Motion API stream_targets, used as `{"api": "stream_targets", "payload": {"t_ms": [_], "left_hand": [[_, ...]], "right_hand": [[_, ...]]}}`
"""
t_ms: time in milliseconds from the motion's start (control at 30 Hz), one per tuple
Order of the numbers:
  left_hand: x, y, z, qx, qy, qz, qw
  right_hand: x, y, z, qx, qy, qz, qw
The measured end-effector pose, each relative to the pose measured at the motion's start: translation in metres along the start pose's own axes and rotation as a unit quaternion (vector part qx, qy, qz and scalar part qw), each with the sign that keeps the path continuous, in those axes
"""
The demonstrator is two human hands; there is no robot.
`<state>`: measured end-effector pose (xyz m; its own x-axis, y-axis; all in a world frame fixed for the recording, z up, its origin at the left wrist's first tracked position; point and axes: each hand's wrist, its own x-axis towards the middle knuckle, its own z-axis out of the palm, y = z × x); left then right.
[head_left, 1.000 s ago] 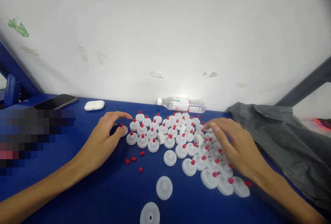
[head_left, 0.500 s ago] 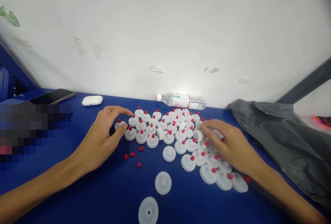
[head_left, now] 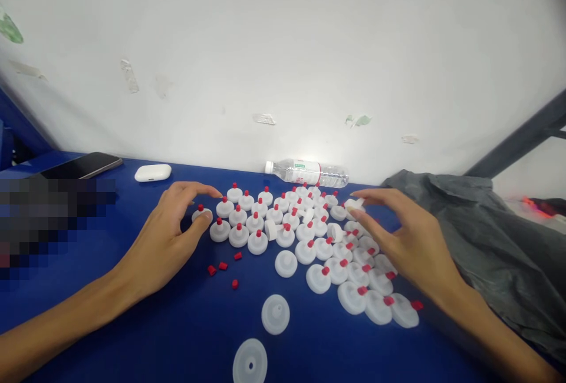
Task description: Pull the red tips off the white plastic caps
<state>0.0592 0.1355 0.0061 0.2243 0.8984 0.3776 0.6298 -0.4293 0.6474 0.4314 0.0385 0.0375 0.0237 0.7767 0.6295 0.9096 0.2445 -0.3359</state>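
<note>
Many white round bottle caps with red tips (head_left: 257,241) stand or lie close together on the blue table. My left hand (head_left: 174,235) rests at their left edge, thumb and forefinger apart. Its thumb overlaps one outer red-tipped cap (head_left: 200,214); whether it touches is hard to tell. My right hand (head_left: 402,233) pinches a white cap (head_left: 354,205) between thumb and fingertips, above the right part of the group. Several loose small red tips (head_left: 223,266) lie in front of the left caps. Nearer me are untipped white caps (head_left: 275,314), one showing its centre hole.
A clear water bottle (head_left: 307,172) lies along the white wall behind the caps. At left are a white earbud case (head_left: 152,173) and a dark phone (head_left: 91,165). Dark grey cloth (head_left: 464,224) lies along the right edge. Part of the left side is pixelated.
My right hand has picked a white cap out of the group and lifted it slightly. The left hand stays at the same caps. The whole view has shifted a little.
</note>
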Motion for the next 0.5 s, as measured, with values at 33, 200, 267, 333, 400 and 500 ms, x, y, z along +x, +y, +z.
{"api": "stream_targets", "payload": {"t_ms": [33,200,267,333,400,500], "left_hand": [[0.000,-0.001,0.000,0.002,0.003,0.006,1.000],[-0.003,0.006,-0.001,0.009,0.015,0.029,0.999],[-0.004,0.011,-0.001,0.007,0.020,0.048,0.999],[-0.006,0.015,-0.002,0.009,0.031,0.073,0.997],[-0.008,0.018,-0.003,0.021,0.043,0.105,0.993],[-0.014,0.023,-0.004,0.052,0.055,0.181,0.980]], "right_hand": [[0.000,-0.001,-0.001,0.001,0.013,-0.004,1.000],[-0.003,-0.008,0.001,-0.001,0.028,-0.029,0.999],[-0.005,-0.012,0.001,0.001,0.036,-0.038,0.999],[-0.007,-0.016,-0.001,0.003,0.052,-0.044,0.998],[-0.010,-0.021,-0.003,0.005,0.069,-0.056,0.996],[-0.014,-0.029,-0.006,0.013,0.079,-0.111,0.991]]}}
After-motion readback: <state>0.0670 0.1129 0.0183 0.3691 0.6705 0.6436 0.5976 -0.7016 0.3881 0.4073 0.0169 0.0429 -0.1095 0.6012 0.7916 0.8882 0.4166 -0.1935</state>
